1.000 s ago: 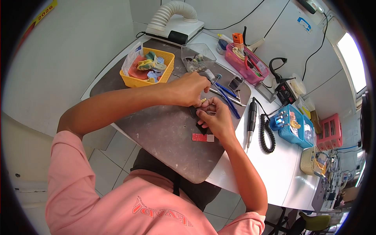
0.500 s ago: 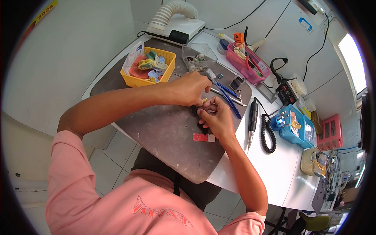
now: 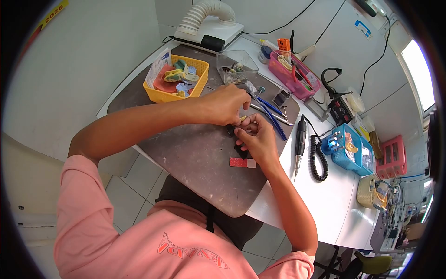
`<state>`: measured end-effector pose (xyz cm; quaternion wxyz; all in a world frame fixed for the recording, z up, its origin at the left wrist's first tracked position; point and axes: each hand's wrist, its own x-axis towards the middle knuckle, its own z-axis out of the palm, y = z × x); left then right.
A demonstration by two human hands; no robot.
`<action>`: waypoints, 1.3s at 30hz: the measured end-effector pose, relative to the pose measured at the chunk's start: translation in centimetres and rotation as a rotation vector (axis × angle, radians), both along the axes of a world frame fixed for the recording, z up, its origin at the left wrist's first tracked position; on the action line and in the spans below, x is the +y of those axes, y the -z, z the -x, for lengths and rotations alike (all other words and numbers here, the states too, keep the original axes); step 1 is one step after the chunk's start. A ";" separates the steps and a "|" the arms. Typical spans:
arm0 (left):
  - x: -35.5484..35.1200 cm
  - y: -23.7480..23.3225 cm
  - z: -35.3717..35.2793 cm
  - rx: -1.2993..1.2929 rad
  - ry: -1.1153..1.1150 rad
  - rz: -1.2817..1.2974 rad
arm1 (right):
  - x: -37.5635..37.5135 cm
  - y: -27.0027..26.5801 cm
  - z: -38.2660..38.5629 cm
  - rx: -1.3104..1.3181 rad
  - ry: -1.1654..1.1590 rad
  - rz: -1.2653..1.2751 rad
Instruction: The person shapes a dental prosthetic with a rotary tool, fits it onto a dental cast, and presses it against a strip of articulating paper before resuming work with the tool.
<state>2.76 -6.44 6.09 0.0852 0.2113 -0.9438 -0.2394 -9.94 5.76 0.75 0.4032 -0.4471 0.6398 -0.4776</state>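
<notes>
In the head view, a person in a pink shirt (image 3: 153, 237) bends to close handwork over a grey-brown, scuffed work mat (image 3: 186, 153), a small, pale-yellow, irregular piece (image 3: 243, 119) at the fingertips above the mat's right half. The right hand (image 3: 256, 139) has thumb and fingers drawn together at the piece, pinching it; the left hand (image 3: 226, 106) curls over from the other side, fingers bent and tips beside it, though from here I cannot tell whether they grip it. Beneath the hands a flat black object (image 3: 240, 151) rests on the mat, near a red-and-pale rectangular strip (image 3: 242, 162). A yellow plastic basket (image 3: 160, 96) stands at the mat's far left, blue-handled slim tools (image 3: 275, 124) lie at its right side, and a black-and-silver rotary handpiece (image 3: 300, 146) lies just off its right edge.
</notes>
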 end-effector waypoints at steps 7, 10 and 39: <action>-0.3 -0.1 -0.1 -0.008 0.017 -0.027 | 0.0 0.1 0.0 0.010 -0.006 -0.009; -0.4 0.0 -0.2 0.006 0.027 -0.040 | 0.0 0.1 0.0 0.007 -0.009 -0.007; -0.2 -0.1 0.1 -0.058 0.004 -0.045 | -0.1 -0.9 -1.5 0.195 0.116 -0.003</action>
